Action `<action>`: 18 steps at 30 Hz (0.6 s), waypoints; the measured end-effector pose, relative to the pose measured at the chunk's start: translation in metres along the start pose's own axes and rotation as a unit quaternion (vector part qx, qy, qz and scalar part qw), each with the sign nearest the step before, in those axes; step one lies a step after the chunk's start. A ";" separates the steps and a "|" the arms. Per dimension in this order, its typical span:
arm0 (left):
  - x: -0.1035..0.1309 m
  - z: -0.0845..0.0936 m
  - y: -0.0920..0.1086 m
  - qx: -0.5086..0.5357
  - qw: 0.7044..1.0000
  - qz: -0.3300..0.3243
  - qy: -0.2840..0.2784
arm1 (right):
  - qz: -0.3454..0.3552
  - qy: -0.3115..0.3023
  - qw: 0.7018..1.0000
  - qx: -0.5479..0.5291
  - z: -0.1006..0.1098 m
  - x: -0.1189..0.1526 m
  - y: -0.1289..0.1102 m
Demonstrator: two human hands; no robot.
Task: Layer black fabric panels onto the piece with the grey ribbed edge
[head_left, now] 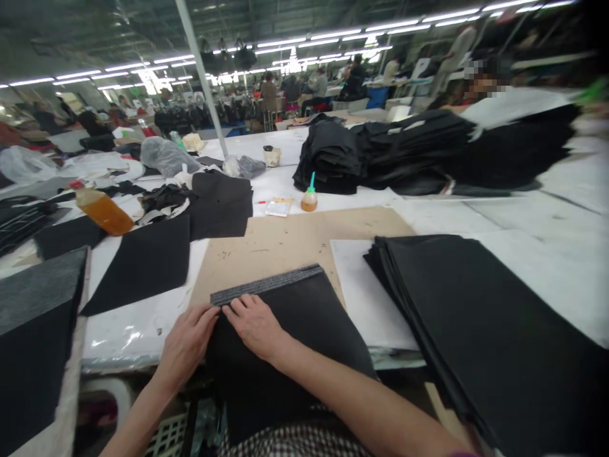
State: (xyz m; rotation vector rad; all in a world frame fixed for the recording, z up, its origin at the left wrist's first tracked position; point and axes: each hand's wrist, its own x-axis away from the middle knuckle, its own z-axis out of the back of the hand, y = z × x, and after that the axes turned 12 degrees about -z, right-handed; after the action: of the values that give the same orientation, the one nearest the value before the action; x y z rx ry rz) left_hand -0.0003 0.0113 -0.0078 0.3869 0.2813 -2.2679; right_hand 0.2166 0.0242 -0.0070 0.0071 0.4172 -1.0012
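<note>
- A black rectangular fabric panel (299,330) with a grey textured strip (266,285) along its far edge lies on a brown cardboard sheet (285,241) at the near edge of the white work table (499,222); its near end hangs over the table edge toward the person.
- The left hand (185,343) rests at the panel's far left corner, fingers loosely bent, fingertips touching the fabric edge just beside the strip's left end; it grips nothing.
- The right hand (254,324) lies palm down on the panel just right of the left hand, fingers stretched out flat and pressing the cloth near the strip, holding nothing.
- Right of the panel, a thick stack of black fabric sheets (476,317) sits on a white paper sheet (361,298), reaching to the near right.
- Left of the cardboard, a single black fabric piece (143,263) lies flat; further left, at the near edge, lies a dark grey felt slab (38,317).
- Farther on, a small round glue bottle with a green nozzle (309,198) stands just beyond the cardboard, with a small flat white packet (278,207) to its left.
- An orange plastic bottle (102,211) lies tilted at far left.
- A big heap of black folded garments (404,155) fills the far right of the table.
- Other people work at distant tables under rows of strip lights.
</note>
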 end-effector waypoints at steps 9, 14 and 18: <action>-0.011 -0.012 0.000 -0.051 0.996 0.006 -0.070 | -0.130 -0.026 0.986 0.100 0.037 0.056 0.092; -0.023 -0.006 0.002 0.028 0.995 0.050 -0.085 | -0.218 -0.045 0.965 0.137 0.060 0.081 0.139; -0.028 0.000 0.004 0.115 0.992 0.016 -0.039 | -0.208 -0.029 0.965 0.156 0.068 0.069 0.133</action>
State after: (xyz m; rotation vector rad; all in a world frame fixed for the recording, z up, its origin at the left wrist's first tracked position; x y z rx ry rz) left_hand 0.0203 0.0281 0.0026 0.4166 -0.0282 -2.2841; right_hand 0.3800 0.0275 0.0074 0.1798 0.2058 -1.4725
